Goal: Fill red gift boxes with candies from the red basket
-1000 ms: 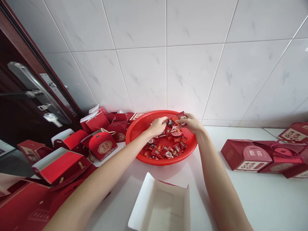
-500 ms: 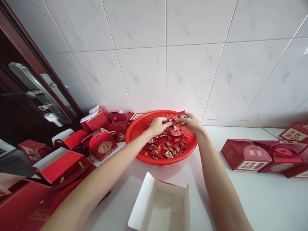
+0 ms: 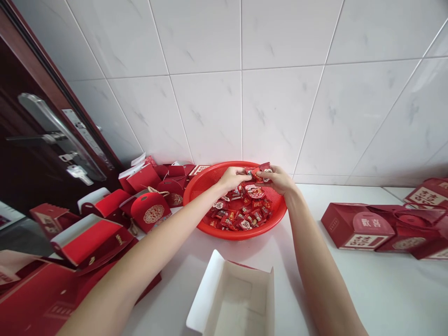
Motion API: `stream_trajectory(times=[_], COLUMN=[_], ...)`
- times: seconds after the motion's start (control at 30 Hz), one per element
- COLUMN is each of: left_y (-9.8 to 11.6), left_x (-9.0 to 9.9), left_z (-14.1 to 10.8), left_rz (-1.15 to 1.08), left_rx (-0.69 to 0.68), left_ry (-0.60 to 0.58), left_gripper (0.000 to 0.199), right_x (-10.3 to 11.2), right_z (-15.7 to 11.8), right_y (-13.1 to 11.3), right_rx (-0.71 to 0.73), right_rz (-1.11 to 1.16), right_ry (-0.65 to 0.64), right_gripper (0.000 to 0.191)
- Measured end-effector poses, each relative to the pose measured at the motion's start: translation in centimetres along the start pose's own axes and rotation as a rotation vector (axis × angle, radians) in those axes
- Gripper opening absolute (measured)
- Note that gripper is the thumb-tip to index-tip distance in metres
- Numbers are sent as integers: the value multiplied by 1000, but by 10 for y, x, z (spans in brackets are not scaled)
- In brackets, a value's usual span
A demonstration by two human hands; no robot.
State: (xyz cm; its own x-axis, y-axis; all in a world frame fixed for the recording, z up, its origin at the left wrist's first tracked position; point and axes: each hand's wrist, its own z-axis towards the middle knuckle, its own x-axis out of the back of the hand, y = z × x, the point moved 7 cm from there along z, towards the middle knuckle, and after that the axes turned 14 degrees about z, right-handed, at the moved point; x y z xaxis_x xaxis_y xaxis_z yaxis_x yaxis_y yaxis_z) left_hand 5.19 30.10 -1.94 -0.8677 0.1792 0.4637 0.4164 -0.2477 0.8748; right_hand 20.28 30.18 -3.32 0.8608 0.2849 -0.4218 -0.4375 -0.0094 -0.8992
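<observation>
- L hand (image 3: 232, 179) closes in on R hand (image 3: 279, 181) over basket (image 3: 241, 235); gap's smaller vs. 1 sec ago, so picked sweets (image 3: 266, 169) bunch btw the two.
- R hand pinches its sweets btw thumb & fingers; L fingertips meet the bunch, but whether they grip can't tell.
- Loose sweets (image 3: 241, 220) lie in basket, below hands.
- Open box (image 3: 206, 298) sits nr person, btw forearms; basket rim stands btw it & sweets.
- Red boxes (image 3: 150, 210) crowd L side, partly behind L forearm (image 3: 157, 249); more boxes (image 3: 367, 226) at R; door (image 3: 19, 177) w/ keys (image 3: 79, 173) far L.
</observation>
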Motion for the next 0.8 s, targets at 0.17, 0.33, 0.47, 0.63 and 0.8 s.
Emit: stream_trajectory(times=[0.17,0.33,0.47,0.63,0.8], left_y=[4,4,2,2,1], left_x=[-1,3,6,9,9], left_z=[2,5,6,6,6], left_rz=[148,177,56,28,3], left_rx=[-15,-102,-146,-169,-178], left_ry=[6,68,105,134,112], left_gripper=[27,39,42,44,46], right_x=[2,1,-4,-7,-10], right_z=[2,3,0,-2,-1], right_y=[2,1,0,1,3], right_rx=[-6,-4,-32,-69,-75], right_rz=[-15,-10,19,70,47], right_ry=[13,24,3,-30,-88], right_gripper=[16,16,16,22,27])
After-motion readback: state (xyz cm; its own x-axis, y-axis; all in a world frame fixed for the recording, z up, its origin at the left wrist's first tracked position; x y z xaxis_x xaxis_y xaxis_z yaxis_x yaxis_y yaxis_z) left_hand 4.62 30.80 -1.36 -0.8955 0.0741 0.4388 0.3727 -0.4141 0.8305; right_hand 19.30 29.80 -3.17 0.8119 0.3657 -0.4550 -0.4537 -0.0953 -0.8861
